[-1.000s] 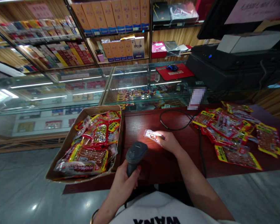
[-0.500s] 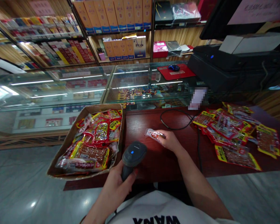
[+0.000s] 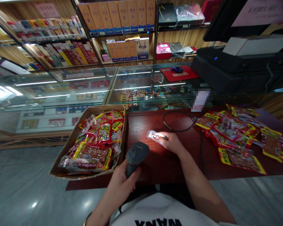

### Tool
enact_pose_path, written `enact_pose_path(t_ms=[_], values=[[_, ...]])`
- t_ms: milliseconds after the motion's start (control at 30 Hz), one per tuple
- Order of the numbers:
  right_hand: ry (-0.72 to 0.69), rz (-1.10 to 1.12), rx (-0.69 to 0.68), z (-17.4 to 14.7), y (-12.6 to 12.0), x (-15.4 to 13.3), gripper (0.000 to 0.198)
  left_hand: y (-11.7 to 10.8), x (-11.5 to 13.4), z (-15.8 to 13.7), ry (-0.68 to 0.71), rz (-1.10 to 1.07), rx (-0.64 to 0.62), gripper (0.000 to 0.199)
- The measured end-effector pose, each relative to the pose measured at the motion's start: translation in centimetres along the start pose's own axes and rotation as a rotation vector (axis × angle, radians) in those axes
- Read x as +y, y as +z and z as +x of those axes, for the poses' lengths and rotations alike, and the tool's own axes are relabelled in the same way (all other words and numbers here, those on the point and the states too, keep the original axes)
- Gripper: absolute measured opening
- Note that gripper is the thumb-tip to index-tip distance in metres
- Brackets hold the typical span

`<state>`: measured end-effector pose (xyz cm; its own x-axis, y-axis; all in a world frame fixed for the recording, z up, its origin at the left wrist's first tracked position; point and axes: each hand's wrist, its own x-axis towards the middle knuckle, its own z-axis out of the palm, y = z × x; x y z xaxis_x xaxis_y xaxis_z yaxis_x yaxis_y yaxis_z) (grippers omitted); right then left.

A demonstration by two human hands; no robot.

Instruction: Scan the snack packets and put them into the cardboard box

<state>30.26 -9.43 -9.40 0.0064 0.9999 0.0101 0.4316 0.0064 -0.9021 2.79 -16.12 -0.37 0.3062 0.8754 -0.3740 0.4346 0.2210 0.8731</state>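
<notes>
A dark grey barcode scanner [image 3: 138, 153] is gripped by its handle in my left hand [image 3: 123, 182], its head tilted toward the right. My right hand [image 3: 174, 142] pinches a small clear-and-red snack packet [image 3: 155, 137] just above the dark red table. White light falls on that packet. To the left of the scanner stands an open cardboard box [image 3: 87, 176] filled with red and yellow snack packets [image 3: 103, 133]. On the right of the table lies a loose pile of similar packets [image 3: 231, 127], apart from both hands.
A black cable [image 3: 201, 150] loops across the dark red table [image 3: 141, 121]. Behind it stands a glass display counter [image 3: 132, 77] with a red mouse pad [image 3: 187, 75] and a mouse [image 3: 176, 69]. A dark machine [image 3: 240, 70] sits at the back right, below a monitor.
The scanner's light has come on over the packet in my right hand, and the blue light on the scanner's top no longer shows. Both hands stay nearly in place.
</notes>
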Motion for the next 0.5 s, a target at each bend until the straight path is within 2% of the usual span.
enact_pose_path(t_ms=[500], values=[[-0.022, 0.047, -0.02, -0.4, 0.0, -0.3, 0.035, 1.5, -0.4, 2.3, 0.015, -0.051, 0.002, 0.022]])
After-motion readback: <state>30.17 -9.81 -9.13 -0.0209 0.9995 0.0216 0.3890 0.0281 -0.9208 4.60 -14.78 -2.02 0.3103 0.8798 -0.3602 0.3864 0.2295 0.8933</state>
